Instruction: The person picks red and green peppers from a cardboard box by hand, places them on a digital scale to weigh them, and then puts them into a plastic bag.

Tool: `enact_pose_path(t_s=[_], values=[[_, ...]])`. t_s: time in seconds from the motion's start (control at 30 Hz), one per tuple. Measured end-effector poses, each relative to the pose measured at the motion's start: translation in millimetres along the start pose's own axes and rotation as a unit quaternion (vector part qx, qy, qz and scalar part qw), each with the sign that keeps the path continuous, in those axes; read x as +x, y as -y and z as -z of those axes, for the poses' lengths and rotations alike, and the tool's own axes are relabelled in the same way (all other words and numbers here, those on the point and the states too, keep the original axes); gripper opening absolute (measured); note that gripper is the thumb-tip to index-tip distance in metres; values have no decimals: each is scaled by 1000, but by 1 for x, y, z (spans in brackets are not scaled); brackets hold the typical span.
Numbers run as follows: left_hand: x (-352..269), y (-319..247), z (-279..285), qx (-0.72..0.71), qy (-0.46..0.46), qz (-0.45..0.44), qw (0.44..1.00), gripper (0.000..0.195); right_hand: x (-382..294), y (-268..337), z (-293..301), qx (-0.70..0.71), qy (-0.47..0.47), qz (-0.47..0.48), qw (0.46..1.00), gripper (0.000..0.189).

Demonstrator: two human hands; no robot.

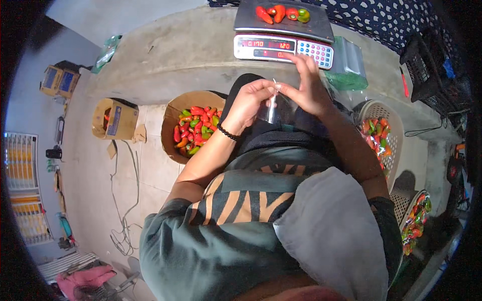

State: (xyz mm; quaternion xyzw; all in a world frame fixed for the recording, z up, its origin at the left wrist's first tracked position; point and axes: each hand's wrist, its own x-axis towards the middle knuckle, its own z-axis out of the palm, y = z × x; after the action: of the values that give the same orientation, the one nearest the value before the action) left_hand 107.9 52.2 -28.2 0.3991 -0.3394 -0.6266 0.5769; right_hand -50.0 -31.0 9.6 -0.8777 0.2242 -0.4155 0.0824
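My left hand, with a dark beaded bracelet at the wrist, pinches a clear plastic bag above my lap. My right hand is beside it; its thumb tip touches the bag's upper edge, and its other fingers are spread and raised in front of the scale. On the concrete ledge beyond stands a digital scale with lit red figures. Several red peppers and a green one lie on its dark pan.
A cardboard box of red and green peppers stands left of my legs. Clear bags are stacked right of the scale. Plastic baskets with bagged peppers are at my right. A cable trails across the tiled floor, near another carton.
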Motion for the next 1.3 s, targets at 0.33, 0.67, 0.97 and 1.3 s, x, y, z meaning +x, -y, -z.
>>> enact_pose_path(t_s=[0.33, 0.67, 0.97, 1.3], values=[[2, -4, -13, 163, 16, 21, 986, 9, 19, -36, 11, 325, 317, -234, 860, 17], [-1, -2, -20, 58, 34, -3, 998, 8, 22, 9, 22, -19, 88, -51, 995, 26], [7, 4, -21, -201, 2, 14, 979, 11, -1, 36, 13, -40, -25, -56, 997, 42], [-4, 1, -23, -184, 17, 10, 983, 29, -12, 16, -11, 112, 169, -290, 935, 36]])
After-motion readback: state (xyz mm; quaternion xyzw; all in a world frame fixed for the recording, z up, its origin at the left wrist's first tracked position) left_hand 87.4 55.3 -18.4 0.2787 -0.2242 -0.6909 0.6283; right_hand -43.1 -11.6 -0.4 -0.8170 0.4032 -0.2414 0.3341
